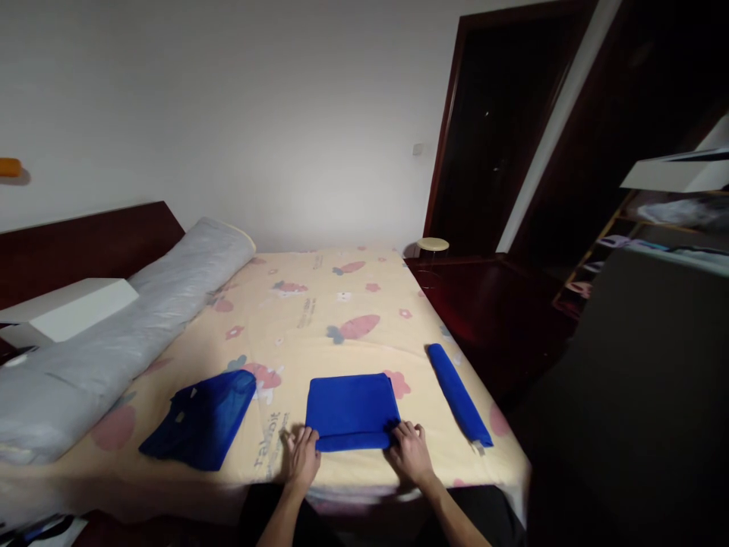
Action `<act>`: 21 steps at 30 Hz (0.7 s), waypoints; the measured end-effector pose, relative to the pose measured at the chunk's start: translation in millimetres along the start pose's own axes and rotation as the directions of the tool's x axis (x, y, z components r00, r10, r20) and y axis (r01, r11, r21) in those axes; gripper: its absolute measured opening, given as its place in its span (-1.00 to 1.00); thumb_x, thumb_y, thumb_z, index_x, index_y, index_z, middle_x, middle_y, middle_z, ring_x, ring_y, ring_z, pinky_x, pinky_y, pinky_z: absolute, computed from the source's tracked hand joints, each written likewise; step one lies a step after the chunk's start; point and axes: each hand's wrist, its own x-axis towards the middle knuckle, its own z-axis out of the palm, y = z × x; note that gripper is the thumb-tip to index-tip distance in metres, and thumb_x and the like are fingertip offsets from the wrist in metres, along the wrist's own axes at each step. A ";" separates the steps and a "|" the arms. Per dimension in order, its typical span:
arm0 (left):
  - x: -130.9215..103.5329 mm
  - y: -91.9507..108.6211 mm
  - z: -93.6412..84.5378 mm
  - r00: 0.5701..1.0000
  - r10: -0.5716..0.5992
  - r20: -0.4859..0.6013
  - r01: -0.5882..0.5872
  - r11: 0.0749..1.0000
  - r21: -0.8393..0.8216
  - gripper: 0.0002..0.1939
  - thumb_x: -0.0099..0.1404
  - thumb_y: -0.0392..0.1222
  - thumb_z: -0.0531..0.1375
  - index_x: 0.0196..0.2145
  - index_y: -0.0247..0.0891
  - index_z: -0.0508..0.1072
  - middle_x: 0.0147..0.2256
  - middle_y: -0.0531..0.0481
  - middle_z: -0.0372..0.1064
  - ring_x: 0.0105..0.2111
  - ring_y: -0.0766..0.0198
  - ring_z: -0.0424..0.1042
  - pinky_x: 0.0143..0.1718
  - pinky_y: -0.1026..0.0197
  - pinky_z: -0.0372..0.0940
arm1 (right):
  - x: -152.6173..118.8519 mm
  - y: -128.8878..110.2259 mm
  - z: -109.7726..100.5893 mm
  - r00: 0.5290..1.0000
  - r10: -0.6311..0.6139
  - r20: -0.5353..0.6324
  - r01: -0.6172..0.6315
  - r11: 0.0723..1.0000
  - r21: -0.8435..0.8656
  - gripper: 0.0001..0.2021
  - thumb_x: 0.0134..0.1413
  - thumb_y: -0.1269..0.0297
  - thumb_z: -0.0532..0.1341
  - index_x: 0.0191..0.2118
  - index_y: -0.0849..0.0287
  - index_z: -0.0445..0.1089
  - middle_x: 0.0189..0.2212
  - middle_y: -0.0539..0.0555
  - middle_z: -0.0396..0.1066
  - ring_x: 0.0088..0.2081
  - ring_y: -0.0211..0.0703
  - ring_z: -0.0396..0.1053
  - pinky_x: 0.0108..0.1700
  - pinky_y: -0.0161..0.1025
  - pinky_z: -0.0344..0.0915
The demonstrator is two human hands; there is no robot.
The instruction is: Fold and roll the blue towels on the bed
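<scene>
A flat folded blue cloth (353, 403) lies on the bed in front of me, its near edge turned over into a narrow roll. My left hand (303, 452) grips the left end of that roll with curled fingers. At the right end, my right hand (411, 450) is closed on the same roll, the fingertips partly hidden against the fabric. Off to the right rests a tightly rolled blue cloth (459, 395) with a small pale tag at its near end. Left of my hands a crumpled, loosely folded blue cloth (208, 418) lies flat.
The bed (319, 349) has a yellow sheet printed with carrots and flowers. Along its left side lies a long grey bolster (171, 281), with a white box (85, 304) by the headboard (85, 235). A round stool (433, 245) and a shelf rack (604, 243) stand to the right.
</scene>
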 end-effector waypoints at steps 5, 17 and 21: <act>17.7 -4.9 -21.0 0.991 -0.020 0.130 0.020 1.000 0.001 -0.62 0.05 -0.42 0.08 -0.19 -0.16 0.47 -0.04 -0.04 0.46 0.13 0.15 0.26 0.21 -0.06 -0.09 | 11.1 -3.3 -8.2 0.997 0.000 0.079 0.001 1.000 -0.007 -0.80 -0.01 0.34 0.09 -0.32 0.18 0.46 -0.21 0.18 0.49 -0.03 0.07 0.30 0.08 0.00 -0.01; 18.4 -6.6 -23.2 0.951 -0.152 0.270 0.147 0.988 0.038 -0.56 0.03 -0.43 0.08 -0.14 -0.16 0.47 -0.04 -0.07 0.48 0.09 0.12 0.33 0.19 -0.11 -0.01 | 6.5 1.2 1.4 0.995 0.016 0.095 -0.016 1.000 -0.001 -0.67 0.02 0.32 0.07 -0.11 0.19 0.46 -0.14 0.21 0.48 -0.03 0.11 0.31 0.08 0.04 0.03; 19.8 -5.3 -21.9 0.963 -0.193 0.186 0.184 0.981 0.066 -0.51 0.03 -0.44 0.07 -0.08 -0.21 0.46 0.06 -0.17 0.40 0.15 0.02 0.26 0.16 -0.15 0.04 | -3.5 8.3 10.8 0.998 0.038 -0.056 -0.038 0.999 -0.007 -0.62 0.02 0.35 0.09 -0.01 0.16 0.41 -0.07 0.21 0.44 -0.03 0.11 0.31 0.06 0.06 0.08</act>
